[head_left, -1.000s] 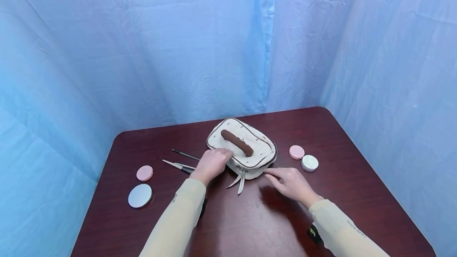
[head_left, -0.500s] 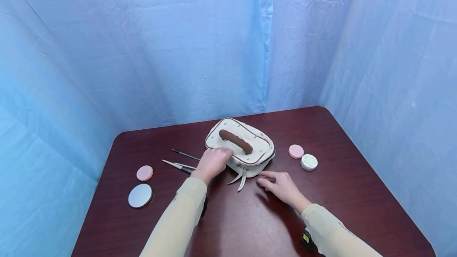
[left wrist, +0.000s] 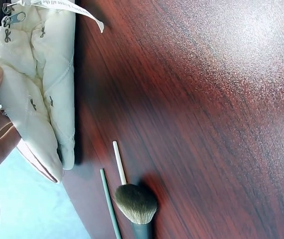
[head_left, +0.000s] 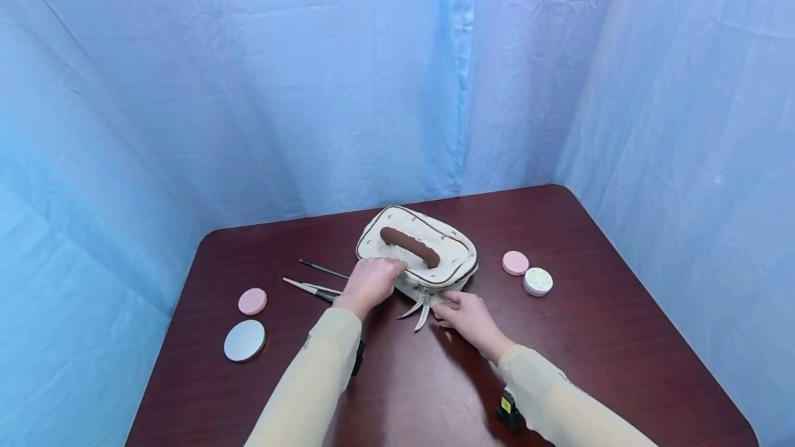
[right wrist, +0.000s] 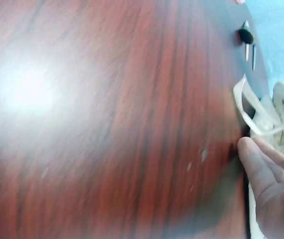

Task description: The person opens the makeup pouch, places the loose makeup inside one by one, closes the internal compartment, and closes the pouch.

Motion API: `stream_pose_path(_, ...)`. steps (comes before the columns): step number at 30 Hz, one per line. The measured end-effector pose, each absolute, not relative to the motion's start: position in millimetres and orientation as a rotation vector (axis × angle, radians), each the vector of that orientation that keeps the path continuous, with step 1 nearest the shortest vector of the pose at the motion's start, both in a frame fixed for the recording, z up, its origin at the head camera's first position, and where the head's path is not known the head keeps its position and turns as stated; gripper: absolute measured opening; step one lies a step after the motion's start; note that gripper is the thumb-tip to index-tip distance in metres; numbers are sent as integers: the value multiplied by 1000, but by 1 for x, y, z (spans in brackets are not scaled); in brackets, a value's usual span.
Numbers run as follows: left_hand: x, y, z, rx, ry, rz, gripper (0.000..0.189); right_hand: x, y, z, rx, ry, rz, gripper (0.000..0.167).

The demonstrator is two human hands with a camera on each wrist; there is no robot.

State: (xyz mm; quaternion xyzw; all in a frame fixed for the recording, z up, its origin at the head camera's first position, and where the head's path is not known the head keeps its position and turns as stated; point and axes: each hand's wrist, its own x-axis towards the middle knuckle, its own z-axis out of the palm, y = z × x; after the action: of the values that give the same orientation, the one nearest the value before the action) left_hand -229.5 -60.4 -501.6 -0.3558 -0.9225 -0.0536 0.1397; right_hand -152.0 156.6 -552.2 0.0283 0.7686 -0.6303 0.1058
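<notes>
**Cream bag [head_left: 444, 247] gripped by the left hand [head_left: 371, 283]**

A blue curtain [head_left: 348, 74] hangs beyond the hands, and a dark red counter [head_left: 422, 392] spreads beneath them. The bag sits on it, just ahead of and between the hands. The left hand's thumb and fingers clasp its near left side; the right hand [head_left: 470, 323], fingers loosely extended, is at its near side, though contact cannot be told. A fluffy brush [left wrist: 136, 204] and two thin sticks [left wrist: 110, 204] lie just left of the left hand. The bag's brown handle [head_left: 410, 245] lies beyond it. Two round tins [head_left: 245, 341] sit farther left, two more [head_left: 537, 282] right of the right hand. White strips [head_left: 423, 316] dangle between the hands.
</notes>
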Motion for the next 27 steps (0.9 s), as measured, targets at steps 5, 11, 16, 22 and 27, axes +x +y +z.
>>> stream_pose_path(5, -230, -59, -501, -1023, -2703, -172, 14, -157, 144, -548, 196, 2176, -1896, 40)
stream_pose_path(11, -231, -58, -500, -1008, -2747, -190, 13, -162, 133, -548, 283, 2015, -1962, 40)
stream_pose_path(16, -232, -58, -501, -973, -2778, -216, 10, -166, 126, -550, 323, 1915, -2036, 39)
stream_pose_path(22, -232, -57, -500, -956, -2803, -212, 7, -165, 119, -554, 390, 1731, -2183, 40)
stream_pose_path(27, -233, -57, -500, -954, -2814, -216, 7, -163, 116, -557, 423, 1644, -2263, 40)
